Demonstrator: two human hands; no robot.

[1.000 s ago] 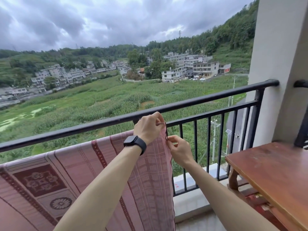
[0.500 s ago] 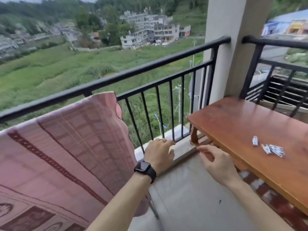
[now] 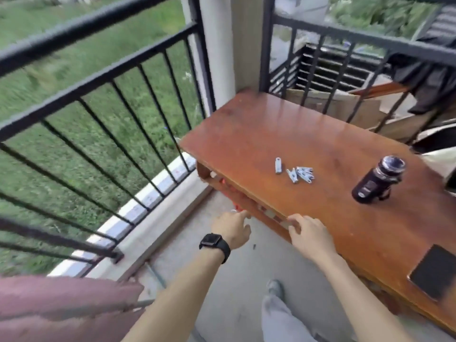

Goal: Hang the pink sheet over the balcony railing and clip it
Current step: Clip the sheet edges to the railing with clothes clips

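A second ago both hands were up at the railing (image 3: 103, 77), pinching the right edge of the sheet (image 3: 61, 307). Now the view has swung right and down to the worktop (image 3: 308, 144), and the sheet shows only as a pink fold at the near left, no hand on it. Whether it hangs on the rail cannot be told from here.

The left hand (image 3: 232, 229) hovers empty and loosely spread just short of the worktop's near edge. The right hand (image 3: 308, 234) is at that edge, fingers loosely curled, holding nothing. The clips (image 3: 297, 172) lie in a small cluster mid-worktop, untouched, well beyond both hands; a dark bottle (image 3: 377, 178) stands to their right.

Judging from this, draping is done for now and fetching a clip has begun. The reach must go further over the worktop.
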